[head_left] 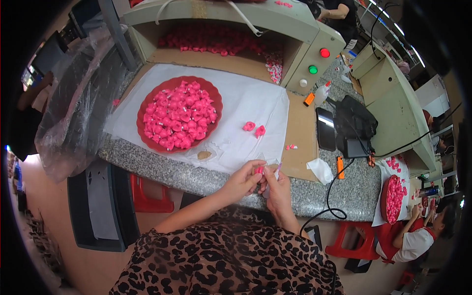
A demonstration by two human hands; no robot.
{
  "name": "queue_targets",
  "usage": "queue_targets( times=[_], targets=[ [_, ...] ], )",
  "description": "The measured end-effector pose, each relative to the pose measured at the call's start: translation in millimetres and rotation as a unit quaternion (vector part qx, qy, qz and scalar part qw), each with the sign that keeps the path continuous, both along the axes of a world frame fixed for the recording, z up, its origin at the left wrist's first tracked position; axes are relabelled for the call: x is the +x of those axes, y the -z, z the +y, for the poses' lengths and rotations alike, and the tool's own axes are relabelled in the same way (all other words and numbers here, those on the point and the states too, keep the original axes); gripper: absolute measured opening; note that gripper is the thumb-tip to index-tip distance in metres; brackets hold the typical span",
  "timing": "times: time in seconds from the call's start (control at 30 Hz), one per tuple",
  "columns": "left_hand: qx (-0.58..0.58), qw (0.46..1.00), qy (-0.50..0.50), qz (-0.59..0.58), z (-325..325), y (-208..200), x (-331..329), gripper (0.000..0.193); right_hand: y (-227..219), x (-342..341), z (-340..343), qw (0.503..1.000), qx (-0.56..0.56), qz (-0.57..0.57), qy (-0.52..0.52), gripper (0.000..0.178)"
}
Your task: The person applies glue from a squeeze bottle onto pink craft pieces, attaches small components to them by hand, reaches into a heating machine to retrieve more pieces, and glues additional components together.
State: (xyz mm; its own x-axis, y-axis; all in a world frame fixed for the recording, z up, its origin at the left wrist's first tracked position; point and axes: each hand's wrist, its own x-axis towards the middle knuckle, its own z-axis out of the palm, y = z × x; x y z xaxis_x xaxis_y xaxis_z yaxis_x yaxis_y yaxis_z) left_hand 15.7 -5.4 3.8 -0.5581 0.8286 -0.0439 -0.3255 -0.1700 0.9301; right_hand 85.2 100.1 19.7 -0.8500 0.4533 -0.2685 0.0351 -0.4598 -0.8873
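My left hand [242, 181] is closed, its fingertips pinching a small bright pink piece [259, 170] just over the near edge of the counter. Close against it, my right hand [278, 191] is closed around a slim, pale purple pointed tool [279, 170]; its lower part is mostly hidden by the fingers. Both hands meet at the pink piece. Beyond them, two loose pink petal-like pieces [254, 129] lie on the white sheet [236, 88]. To the left stands a red scalloped tray [142, 129] heaped with pink pieces [179, 115].
A grey machine [307, 61] with an open bay of pink pieces stands behind. Right lie a phone [325, 129], orange lighters [340, 168], a crumpled white tissue [320, 170], a bottle [322, 93] and a black bag [355, 118]. A cable [328, 199] crosses the counter edge. A co-worker [410, 238] sits right.
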Motion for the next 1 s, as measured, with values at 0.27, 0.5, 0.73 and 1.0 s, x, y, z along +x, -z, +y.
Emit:
queue_targets(
  times=[0.27,0.5,0.73,1.0],
  targets=[
    [-0.048,0.997,0.054,-0.041,-3,-9,-5,0.029,9,3,0,1.0,0.0,0.007,-0.018,0.016],
    [-0.009,0.998,0.054,0.028,3,-6,-2,0.021,6,3,3,1.0,-0.008,-0.005,-0.009,0.015],
    [0.011,0.999,0.014,0.051,-1,-1,-1,0.025,8,3,-1,1.0,0.015,-0.002,-0.02,0.016],
    [0.009,0.995,0.037,0.088,4,-1,2,0.019,9,5,-4,0.999,0.049,0.007,0.01,0.019]
  ],
)
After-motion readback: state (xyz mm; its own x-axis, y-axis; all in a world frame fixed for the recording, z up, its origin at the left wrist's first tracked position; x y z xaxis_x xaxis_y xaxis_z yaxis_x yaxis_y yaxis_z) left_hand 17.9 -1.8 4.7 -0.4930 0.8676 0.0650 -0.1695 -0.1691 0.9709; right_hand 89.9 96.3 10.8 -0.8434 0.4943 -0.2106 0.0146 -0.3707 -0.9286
